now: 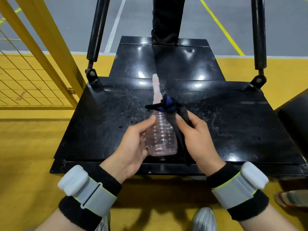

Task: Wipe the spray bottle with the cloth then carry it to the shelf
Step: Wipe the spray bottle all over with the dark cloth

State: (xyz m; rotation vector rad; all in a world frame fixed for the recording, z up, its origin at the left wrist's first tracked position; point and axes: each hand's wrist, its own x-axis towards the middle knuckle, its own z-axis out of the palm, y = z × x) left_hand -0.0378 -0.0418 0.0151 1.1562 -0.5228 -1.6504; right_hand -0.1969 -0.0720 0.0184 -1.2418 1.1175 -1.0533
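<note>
Above the near edge of the table (233, 122), the left grip (131, 145) curls round the ribbed body of the spray bottle (160, 135) and the right grip (196, 135) pinches the limp cloth (168, 105) draped over its neck; the bottle looks light, thin-walled and slick, so hold the ribs, not the nozzle (155, 84).

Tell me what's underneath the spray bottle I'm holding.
The scratched black platform lies beneath the spray bottle, which the left hand holds. Whether the bottle's base touches it cannot be seen, and the cloth in the right hand covers its neck.
</note>
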